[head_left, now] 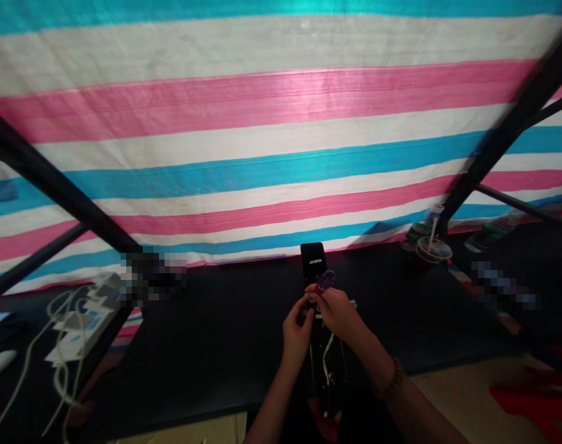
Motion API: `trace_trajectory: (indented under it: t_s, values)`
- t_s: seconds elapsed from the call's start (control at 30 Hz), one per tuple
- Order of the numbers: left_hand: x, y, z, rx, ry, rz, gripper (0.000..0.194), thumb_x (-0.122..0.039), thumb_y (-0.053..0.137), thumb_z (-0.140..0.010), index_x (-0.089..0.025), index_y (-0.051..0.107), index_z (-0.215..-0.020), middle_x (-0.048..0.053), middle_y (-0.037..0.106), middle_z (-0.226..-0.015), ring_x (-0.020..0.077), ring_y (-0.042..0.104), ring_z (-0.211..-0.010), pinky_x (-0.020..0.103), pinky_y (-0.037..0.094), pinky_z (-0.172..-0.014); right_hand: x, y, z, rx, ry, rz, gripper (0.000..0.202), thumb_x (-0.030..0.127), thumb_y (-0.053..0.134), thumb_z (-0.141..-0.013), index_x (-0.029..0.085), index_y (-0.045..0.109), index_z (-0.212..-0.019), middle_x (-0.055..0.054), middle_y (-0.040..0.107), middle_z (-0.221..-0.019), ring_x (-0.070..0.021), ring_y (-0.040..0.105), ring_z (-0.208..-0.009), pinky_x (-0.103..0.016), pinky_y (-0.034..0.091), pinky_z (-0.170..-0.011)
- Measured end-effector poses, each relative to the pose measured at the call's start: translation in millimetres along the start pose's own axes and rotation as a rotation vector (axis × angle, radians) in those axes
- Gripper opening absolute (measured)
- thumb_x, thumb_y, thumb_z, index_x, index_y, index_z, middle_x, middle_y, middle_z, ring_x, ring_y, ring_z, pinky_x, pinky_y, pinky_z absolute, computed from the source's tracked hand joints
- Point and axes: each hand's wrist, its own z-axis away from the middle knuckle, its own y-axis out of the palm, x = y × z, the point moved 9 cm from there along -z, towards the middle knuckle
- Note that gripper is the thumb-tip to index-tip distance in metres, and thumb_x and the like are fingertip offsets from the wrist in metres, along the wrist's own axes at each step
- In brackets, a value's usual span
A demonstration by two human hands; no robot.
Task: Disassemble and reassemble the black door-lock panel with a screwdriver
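Both hands meet near the middle of the black table. My left hand (298, 324) has its thumb and fingers pinched together at my right fingertips; what it holds is hidden or too small to name. My right hand (333, 308) is closed around a small purple and red item (326, 281), whose purple top sticks up above the fingers. Just beyond the hands lies a dark phone-like device (313, 256) with a small light label. A pale cable (326, 357) runs from under my right hand toward my body.
A lidded cup with a straw (433, 248) and a bottle (419, 231) stand at the back right. White boxes (84, 327) and looped cables (61, 370) are at the left. Dark slanted poles (63, 191) flank the table before a striped sheet (262, 105).
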Motion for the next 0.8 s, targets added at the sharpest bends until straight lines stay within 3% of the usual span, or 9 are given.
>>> trace_trajectory:
  t_s: [0.13, 0.2, 0.3, 0.5, 0.7, 0.8]
  values:
    - [-13.2, -6.0, -2.4, -0.028, 0.084, -0.099, 0.028, -0.032, 0.068, -0.086, -0.022, 0.076, -0.111, 0.011, 0.074, -0.119, 0.0267, 0.069, -0.108, 0.036, 0.058, -0.083, 2.3, 6.5, 6.4, 0.031, -0.057, 0.026, 0.026, 0.014, 0.043, -0.097, 0.022, 0.065, -0.107, -0.010, 0.074, -0.101, -0.0223, 0.073, -0.093, -0.033, 0.059, -0.084]
    - [-25.0, -7.3, -5.5, -0.028, 0.163, -0.168, 0.024, -0.030, 0.065, -0.088, -0.022, 0.077, -0.107, 0.012, 0.071, -0.125, 0.0274, 0.068, -0.113, 0.035, 0.059, -0.082, 3.4, 8.7, 6.7, 0.028, -0.075, 0.039, 0.026, 0.014, 0.042, -0.098, 0.021, 0.065, -0.105, -0.011, 0.074, -0.099, -0.0231, 0.073, -0.091, -0.034, 0.059, -0.083]
    - [-39.2, -6.4, -12.0, 0.000, 0.248, -0.214, 0.021, -0.028, 0.063, -0.090, -0.021, 0.077, -0.104, 0.012, 0.072, -0.118, 0.0244, 0.071, -0.104, 0.033, 0.059, -0.078, 5.4, 11.8, 4.6, 0.020, -0.079, 0.043, 0.027, 0.013, 0.040, -0.098, 0.021, 0.065, -0.104, -0.011, 0.073, -0.097, -0.0233, 0.073, -0.090, -0.034, 0.059, -0.082]
    - [-52.8, -6.2, -19.2, 0.040, 0.306, -0.221, 0.016, -0.023, 0.064, -0.088, -0.022, 0.078, -0.096, 0.009, 0.074, -0.104, 0.0220, 0.071, -0.097, 0.036, 0.057, -0.088, 8.9, 12.7, 1.4, -0.002, -0.050, 0.001, 0.024, 0.013, 0.045, -0.097, 0.020, 0.064, -0.111, -0.009, 0.073, -0.097, -0.0216, 0.072, -0.086, -0.031, 0.056, -0.079]
    - [-53.7, -6.0, -17.9, 0.022, 0.295, -0.218, 0.012, -0.023, 0.065, -0.087, -0.021, 0.077, -0.088, 0.006, 0.074, -0.093, 0.0200, 0.070, -0.087, 0.032, 0.056, -0.082, 10.5, -0.8, 0.5, -0.171, -0.047, -0.051, 0.013, 0.019, 0.057, -0.094, 0.021, 0.069, -0.089, -0.006, 0.072, -0.089, -0.0199, 0.069, -0.081, -0.028, 0.055, -0.073]
    - [-46.1, -5.4, -15.8, -0.007, 0.266, -0.201, 0.012, -0.025, 0.065, -0.087, -0.018, 0.075, -0.089, 0.005, 0.073, -0.085, 0.0190, 0.068, -0.079, 0.030, 0.055, -0.075, 10.9, 1.7, -1.4, -0.157, -0.039, -0.083, 0.018, 0.019, 0.056, -0.094, 0.021, 0.070, -0.084, -0.005, 0.071, -0.086, -0.0187, 0.069, -0.077, -0.026, 0.054, -0.069]
